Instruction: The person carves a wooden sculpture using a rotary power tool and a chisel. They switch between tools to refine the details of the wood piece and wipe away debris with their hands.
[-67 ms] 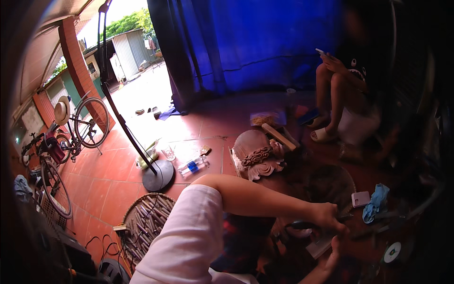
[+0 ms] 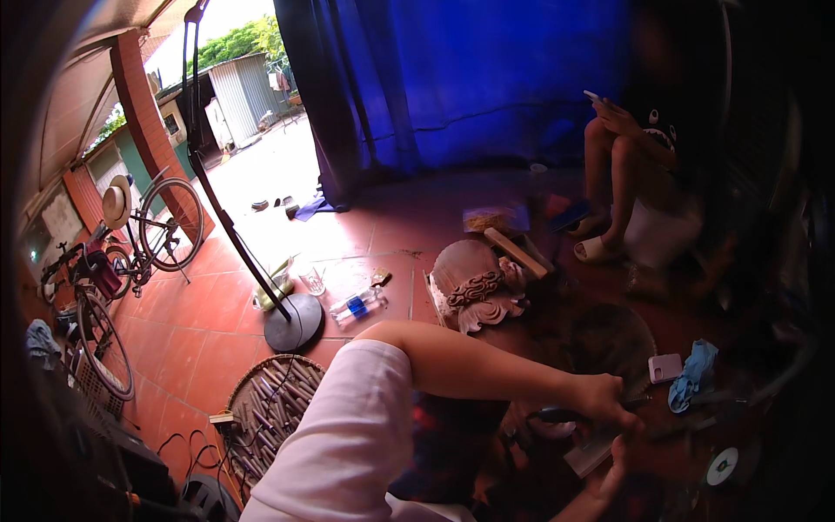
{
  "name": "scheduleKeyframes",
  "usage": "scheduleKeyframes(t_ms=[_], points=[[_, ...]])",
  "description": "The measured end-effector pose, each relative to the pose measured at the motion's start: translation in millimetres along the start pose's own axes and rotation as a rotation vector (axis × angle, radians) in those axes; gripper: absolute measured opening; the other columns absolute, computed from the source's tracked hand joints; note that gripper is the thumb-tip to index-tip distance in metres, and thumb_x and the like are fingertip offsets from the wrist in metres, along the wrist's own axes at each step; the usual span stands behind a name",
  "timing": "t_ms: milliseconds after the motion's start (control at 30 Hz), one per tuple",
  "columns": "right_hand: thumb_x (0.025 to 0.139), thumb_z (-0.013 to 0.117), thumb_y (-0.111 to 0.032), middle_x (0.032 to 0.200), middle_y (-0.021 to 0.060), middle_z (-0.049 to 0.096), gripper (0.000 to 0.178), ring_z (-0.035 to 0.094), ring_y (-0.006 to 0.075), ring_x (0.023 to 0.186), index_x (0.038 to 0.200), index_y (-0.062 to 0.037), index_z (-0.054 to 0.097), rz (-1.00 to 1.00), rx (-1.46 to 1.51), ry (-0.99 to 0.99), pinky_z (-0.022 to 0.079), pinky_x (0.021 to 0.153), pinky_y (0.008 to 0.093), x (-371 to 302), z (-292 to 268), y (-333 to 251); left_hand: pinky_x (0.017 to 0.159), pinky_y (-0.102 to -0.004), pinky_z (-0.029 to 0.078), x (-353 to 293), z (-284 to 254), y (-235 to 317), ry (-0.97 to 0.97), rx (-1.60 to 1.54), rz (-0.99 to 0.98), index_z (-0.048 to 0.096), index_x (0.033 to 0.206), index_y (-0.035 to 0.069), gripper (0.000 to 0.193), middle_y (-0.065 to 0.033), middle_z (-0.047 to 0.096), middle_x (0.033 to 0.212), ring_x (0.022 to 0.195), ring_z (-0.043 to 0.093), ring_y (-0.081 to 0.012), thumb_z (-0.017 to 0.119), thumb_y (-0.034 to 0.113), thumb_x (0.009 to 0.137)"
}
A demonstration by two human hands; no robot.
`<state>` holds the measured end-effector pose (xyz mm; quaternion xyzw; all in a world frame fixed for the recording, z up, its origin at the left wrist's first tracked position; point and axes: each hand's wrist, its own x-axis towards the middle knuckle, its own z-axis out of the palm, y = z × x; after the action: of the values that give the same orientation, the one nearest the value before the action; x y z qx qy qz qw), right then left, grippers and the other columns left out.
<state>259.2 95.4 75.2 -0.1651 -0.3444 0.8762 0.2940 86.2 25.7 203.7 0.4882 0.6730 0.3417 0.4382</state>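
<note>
My left hand (image 2: 600, 400), at the end of a white-sleeved arm, reaches across to the right with its fingers curled in. Just below it is my right hand (image 2: 611, 478), thumb raised and its other fingers lost in shadow. The two hands nearly meet, closed around something too dark to make out. A flat pale piece (image 2: 586, 458) shows beside them on the left. Beyond my forearm lies a carved reddish-brown piece (image 2: 470, 287) with scrolled relief. A round woven tray (image 2: 642, 335) sits in shadow past my left hand.
On the left, a basket (image 2: 239, 383) holds many slim chisel-like tools, near a lamp base (image 2: 294, 324) and plastic bottles (image 2: 358, 306). A pale phone (image 2: 664, 368), blue cloth (image 2: 693, 376) and white disc (image 2: 721, 466) lie right. A seated person (image 2: 622, 165) holds a phone; bicycles (image 2: 165, 226) stand far left.
The whole view has shifted very slightly. My hands keep nearly the same pose, close together.
</note>
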Motion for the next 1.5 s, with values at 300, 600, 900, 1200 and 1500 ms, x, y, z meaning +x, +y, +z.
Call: scheduleKeyframes(t_ms=[300, 600, 900, 1200, 1500], points=[[0.091, 0.058, -0.035, 0.122, 0.0139, 0.052, 0.059, 0.059, 0.0326, 0.101, 0.135, -0.0009, 0.037, 0.026, 0.075, -0.037, 0.049, 0.089, 0.0514, 1, 7, 4, 0.061, -0.034, 0.053, -8, -7, 2, -0.003, 0.038, -0.078, 0.067, 0.073, -0.007, 0.069, -0.0144, 0.065, 0.064, 0.067, 0.069, -0.0231, 0.065, 0.062, 0.074], [0.096, 0.049, -0.04, 0.134, 0.0122, 0.048, 0.058, 0.049, 0.0231, 0.121, 0.138, -0.0002, 0.04, -0.122, -0.059, 0.311, 0.042, 0.099, 0.0355, 4, 38, 29, 0.054, -0.0317, 0.054, -7, 0, 0, 0.182, 0.172, -0.094, 0.064, 0.062, -0.006, 0.074, -0.0131, 0.061, 0.051, 0.052, 0.066, -0.0231, 0.06, 0.066, 0.076], [0.098, 0.045, -0.028, 0.14, 0.0181, 0.042, 0.05, 0.044, 0.0257, 0.127, 0.135, 0.0048, 0.043, -0.318, -0.403, 0.445, 0.035, 0.106, 0.0365, -3, 44, 27, 0.05, -0.0312, 0.054, 5, 9, -7, 0.185, 0.241, 0.072, 0.063, 0.065, -0.007, 0.065, -0.0141, 0.06, 0.05, 0.051, 0.066, -0.0244, 0.06, 0.055, 0.083], [0.098, 0.044, -0.023, 0.133, 0.019, 0.048, 0.041, 0.048, 0.0268, 0.121, 0.127, 0.006, 0.05, -0.474, -0.806, 0.45, 0.037, 0.103, 0.0369, -15, 41, 35, 0.047, -0.0363, 0.045, -1, 11, -15, 0.165, 0.223, 0.269, 0.059, 0.069, -0.005, 0.055, -0.0171, 0.051, 0.05, 0.046, 0.056, -0.0269, 0.063, 0.047, 0.085], [0.097, 0.043, -0.028, 0.132, 0.0171, 0.047, 0.046, 0.048, 0.028, 0.121, 0.131, 0.0021, 0.045, -0.368, -0.46, 0.296, 0.037, 0.102, 0.0396, -13, 62, 20, 0.05, -0.0356, 0.049, -2, 8, -23, 0.165, 0.279, 0.103, 0.064, 0.082, -0.003, 0.055, -0.0167, 0.055, 0.052, 0.051, 0.062, -0.0273, 0.063, 0.051, 0.085]])
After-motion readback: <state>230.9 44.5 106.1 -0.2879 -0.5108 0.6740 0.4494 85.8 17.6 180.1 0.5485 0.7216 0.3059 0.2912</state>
